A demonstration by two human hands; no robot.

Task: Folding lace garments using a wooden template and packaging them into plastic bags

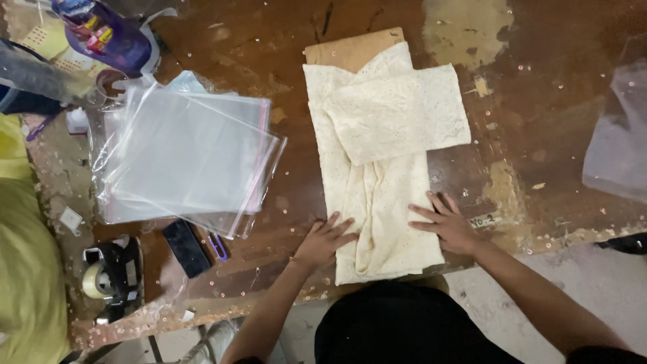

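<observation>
A cream eyelet-fabric garment lies folded lengthwise on a worn brown table, over a brown cardboard sheet whose top end shows. One sleeve is folded across to the right. My left hand rests flat, fingers spread, at the garment's lower left edge. My right hand presses flat on its lower right edge. Neither hand grips anything.
A stack of clear plastic bags lies left of the garment. A dark phone, a pen and a tape dispenser sit near the front edge. A purple bag is at far left, yellow fabric beside the table, another clear bag at right.
</observation>
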